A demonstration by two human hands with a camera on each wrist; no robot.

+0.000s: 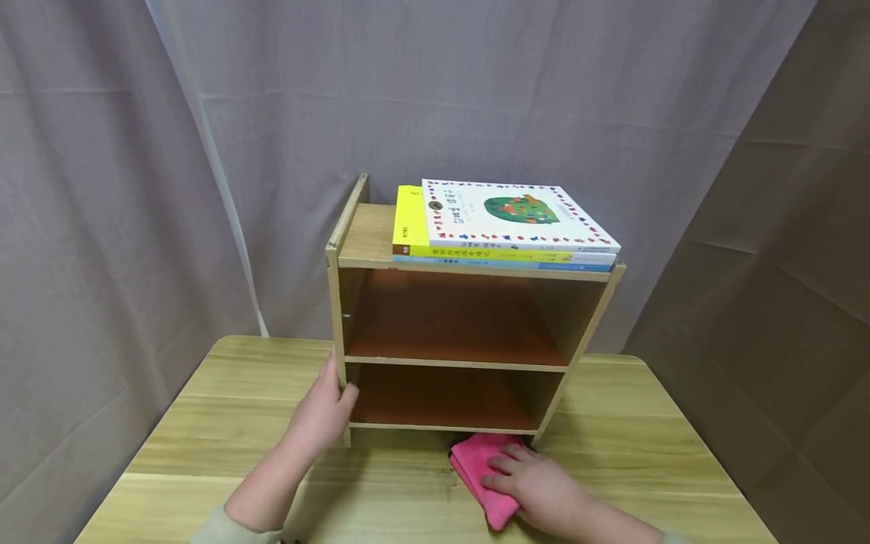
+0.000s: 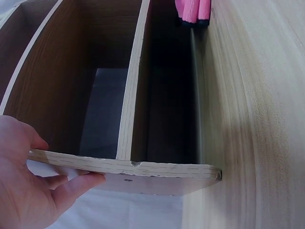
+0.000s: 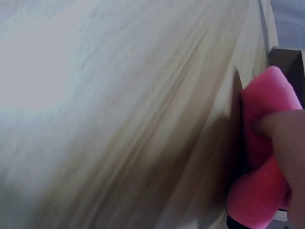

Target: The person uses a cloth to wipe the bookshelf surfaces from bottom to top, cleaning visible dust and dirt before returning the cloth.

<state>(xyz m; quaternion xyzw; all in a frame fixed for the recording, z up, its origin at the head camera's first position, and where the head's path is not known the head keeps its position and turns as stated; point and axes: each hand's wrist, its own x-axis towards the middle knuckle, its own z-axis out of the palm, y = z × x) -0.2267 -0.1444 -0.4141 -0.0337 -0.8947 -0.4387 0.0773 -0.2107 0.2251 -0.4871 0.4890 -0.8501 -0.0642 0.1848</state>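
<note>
While one shelf (image 1: 448,325) between tabletop (image 1: 224,408) edges was gripped by the left hand (image 1: 323,408), one cloth (image 1: 477,462) was clasped by the right (image 1: 538,483).

The person wears 2 pale grey-green sleeves, plain where they show. The left sleeve (image 1: 234,529) ends in a loose, wide opening on the forearm (image 1: 275,476); only a sliver of the right sleeve (image 1: 673,539) appears at the head view's lower edge. A dark object (image 1: 291,541) by the left wrist is too small to identify. Both the left hand (image 1: 322,408) and right hand (image 1: 537,483) are bare, with rounded fingertips.
</note>
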